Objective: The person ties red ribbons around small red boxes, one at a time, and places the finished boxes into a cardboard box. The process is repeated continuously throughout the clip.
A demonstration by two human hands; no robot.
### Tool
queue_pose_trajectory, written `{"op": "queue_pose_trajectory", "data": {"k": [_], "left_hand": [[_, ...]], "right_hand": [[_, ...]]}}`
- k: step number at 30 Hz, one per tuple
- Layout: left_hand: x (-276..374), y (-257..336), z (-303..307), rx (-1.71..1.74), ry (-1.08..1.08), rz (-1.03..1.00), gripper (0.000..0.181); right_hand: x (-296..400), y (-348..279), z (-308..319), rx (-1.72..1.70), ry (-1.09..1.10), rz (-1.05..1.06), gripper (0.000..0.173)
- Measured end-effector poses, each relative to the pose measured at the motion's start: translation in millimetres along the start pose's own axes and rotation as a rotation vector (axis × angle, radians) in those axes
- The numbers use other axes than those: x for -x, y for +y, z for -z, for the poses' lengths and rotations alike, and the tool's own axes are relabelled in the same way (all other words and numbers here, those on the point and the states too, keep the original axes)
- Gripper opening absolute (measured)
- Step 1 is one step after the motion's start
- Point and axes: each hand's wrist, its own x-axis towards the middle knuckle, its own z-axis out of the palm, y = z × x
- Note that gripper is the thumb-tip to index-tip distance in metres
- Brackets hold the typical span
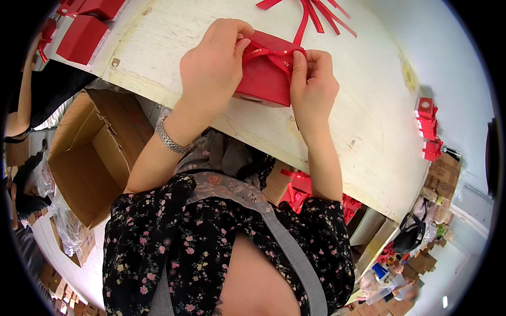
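A red gift box (261, 85) rests on the white tabletop in front of me, near its front edge. Across its top runs a red ribbon (272, 52) printed with gold lettering, crossed and looped at the middle. My left hand (215, 59) pinches the ribbon on the box's left side between thumb and fingers. On the other side, my right hand (316, 77) grips the ribbon's right part at the box's upper right edge. What the curled fingers hold behind the thumbs is partly hidden.
Loose red ribbon strips (316, 15) lie beyond the box. More red boxes (83, 39) stand at the upper left, beside another person's arm (25, 87). Stacked ribboned boxes (427, 122) sit at the far right. An open cardboard carton (91, 154) is at my left; ribboned boxes (296, 189) lie below the table edge.
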Motion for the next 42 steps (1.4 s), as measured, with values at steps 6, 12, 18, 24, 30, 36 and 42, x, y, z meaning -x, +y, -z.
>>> {"op": "queue_pose_trajectory", "data": {"k": [6,12,18,24,30,36,42], "left_hand": [[5,-4,1,0.103,-0.046,0.108,0.010],[-10,-13,7,0.177,-0.190,0.009,0.024],[-50,-95,108,-0.398,0.285,-0.180,0.068],[-52,-246,243,-0.489,-0.119,0.195,0.089],[-34,-152,151,-0.585,-0.119,0.062,0.077],[-45,-102,48,-0.299,-0.081,0.018,0.074],[-15,-13,-12,0.131,-0.878,-0.681,0.045]], "right_hand": [[3,6,-2,0.004,0.015,-0.067,0.015],[-14,-16,12,0.197,-0.190,0.270,0.052],[-16,-13,81,0.398,-0.617,0.232,0.093],[-30,34,99,0.774,-0.009,0.145,0.055],[-64,85,-24,0.610,-0.194,-0.256,0.023],[6,12,-1,0.350,-0.627,0.191,0.011],[25,-27,132,-0.043,-0.554,0.040,0.019]]}}
